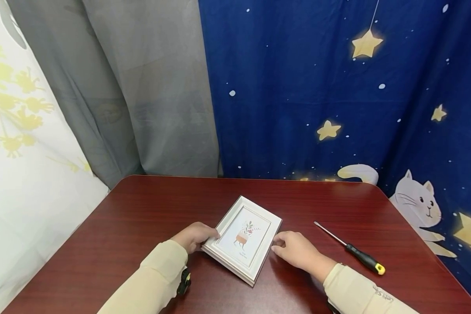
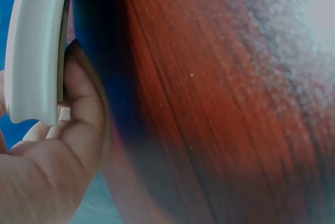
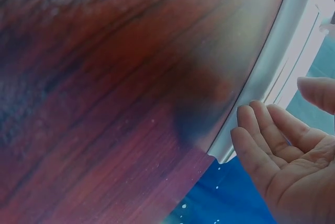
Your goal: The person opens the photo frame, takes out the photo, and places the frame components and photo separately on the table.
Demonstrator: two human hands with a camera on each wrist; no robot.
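A white picture frame point(image 1: 223, 252) lies at a slant near the middle of the table, its picture of a potted plant point(image 1: 244, 235) facing up. At its left edge my left hand point(image 1: 196, 235) grips it, thumb on top; in the left wrist view the fingers point(image 2: 86, 96) curl under the frame's back. My right hand point(image 1: 296, 250) is beside the frame's right edge. Its fingers point(image 3: 256, 148) are loosely bent and hold nothing; whether their tips touch the edge, I cannot tell.
A screwdriver point(image 1: 363, 257) with a black and yellow handle lies on the red-brown table point(image 1: 161, 205), right of my right hand. Behind the table hang a grey curtain point(image 1: 168, 87) and a blue star-patterned curtain point(image 1: 282, 87). White patterned fabric point(image 1: 31, 187) hangs at the left.
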